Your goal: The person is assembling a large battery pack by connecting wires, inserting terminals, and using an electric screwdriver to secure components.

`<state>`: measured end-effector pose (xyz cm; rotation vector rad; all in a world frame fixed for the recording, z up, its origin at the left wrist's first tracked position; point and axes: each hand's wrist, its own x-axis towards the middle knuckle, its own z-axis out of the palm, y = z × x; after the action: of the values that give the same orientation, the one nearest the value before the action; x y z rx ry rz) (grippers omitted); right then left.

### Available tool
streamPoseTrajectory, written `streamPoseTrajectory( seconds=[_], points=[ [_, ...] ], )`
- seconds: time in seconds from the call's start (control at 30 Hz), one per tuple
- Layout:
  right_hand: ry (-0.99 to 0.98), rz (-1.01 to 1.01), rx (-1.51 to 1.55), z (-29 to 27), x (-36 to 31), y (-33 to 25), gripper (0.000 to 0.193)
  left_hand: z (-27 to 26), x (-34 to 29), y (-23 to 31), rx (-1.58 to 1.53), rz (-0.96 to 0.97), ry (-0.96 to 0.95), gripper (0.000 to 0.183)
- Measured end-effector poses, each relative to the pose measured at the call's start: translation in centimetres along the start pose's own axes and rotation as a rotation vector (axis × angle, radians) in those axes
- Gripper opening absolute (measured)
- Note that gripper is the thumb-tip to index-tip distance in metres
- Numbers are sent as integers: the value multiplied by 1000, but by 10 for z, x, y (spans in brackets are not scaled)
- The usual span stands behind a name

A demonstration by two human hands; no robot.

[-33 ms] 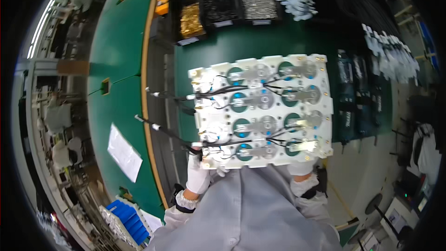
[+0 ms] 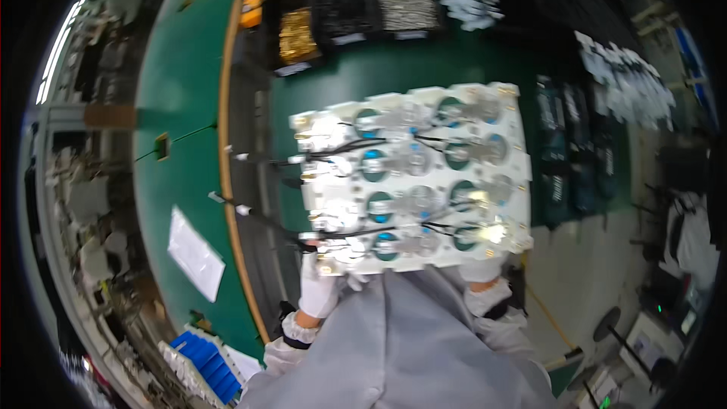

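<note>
A white rectangular plastic panel (image 2: 356, 182) is held up in front of my body. It has rows of round holes, clear plastic fittings and small blue and brass-coloured spots. Two black wire harnesses (image 2: 356, 148) run across it, their ends hanging past its left edge. In a white glove, my left hand (image 2: 318, 288) grips the panel's near left corner, fingers partly underneath. My right hand (image 2: 481, 269), also gloved, holds the near edge toward the right; its fingers are hidden beneath the panel.
Black bins of brass-coloured pieces (image 2: 297, 36), black pieces (image 2: 342, 11) and silver pieces (image 2: 407, 4) stand at the back of the green table. Power drivers (image 2: 556, 159) lie right, near bundled cables with white ends (image 2: 625, 79). A paper sheet (image 2: 195, 254) and blue tray (image 2: 206, 363) are left.
The whole view has shifted slightly, so everything appears a little further left. Both hands keep their hold on the panel.
</note>
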<state>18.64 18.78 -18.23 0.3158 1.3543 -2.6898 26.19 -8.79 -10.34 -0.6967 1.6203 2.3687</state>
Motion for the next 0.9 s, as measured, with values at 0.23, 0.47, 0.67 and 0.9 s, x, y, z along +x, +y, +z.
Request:
streamPoseTrajectory(
  seconds=[0.23, 0.47, 0.67, 0.9],
  points=[
    [81, -578, -972, 45, 31, -28, 40, -26, 12, -19, 876, 370, 281, 48],
    [138, -658, -1285, 103, 1, -137, 51, -14, -30, 37, 876, 484, 268, 56],
    [154, -407, -1569, 134, 54, -159, 56, 61, -24, 86, 1057, 420, 140, 71],
    [-66, -376, -1636, 132, 96, -162, 51, 41, 21, 113, 1183, 545, 136, 56]
  ],
)
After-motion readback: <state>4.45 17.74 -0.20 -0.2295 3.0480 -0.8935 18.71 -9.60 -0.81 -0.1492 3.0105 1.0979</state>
